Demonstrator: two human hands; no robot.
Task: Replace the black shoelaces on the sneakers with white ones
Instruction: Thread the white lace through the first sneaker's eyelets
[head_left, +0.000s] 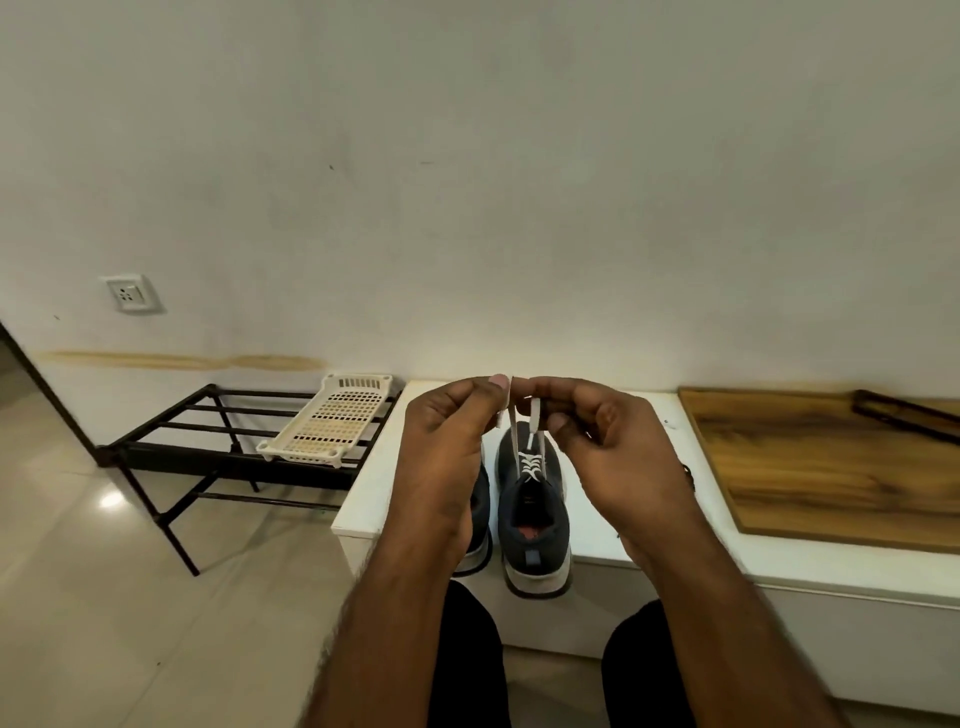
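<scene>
Two dark grey sneakers with white soles stand side by side on a low white bench (623, 551), heels toward me. The right sneaker (535, 525) has a white shoelace (531, 460) threaded through its lower eyelets. Both lace ends rise from it to my hands, held above the shoe. My left hand (447, 452) pinches one lace end between thumb and finger. My right hand (618, 447) pinches the other end. The left sneaker (480, 525) is mostly hidden behind my left hand and wrist. No black laces show.
A wooden board (831, 467) lies on the bench's right part. Left of the bench stands a black metal rack (218, 441) with a cream perforated plastic tray (332, 421) on it. A white wall runs behind; my knees in dark trousers are at the bottom.
</scene>
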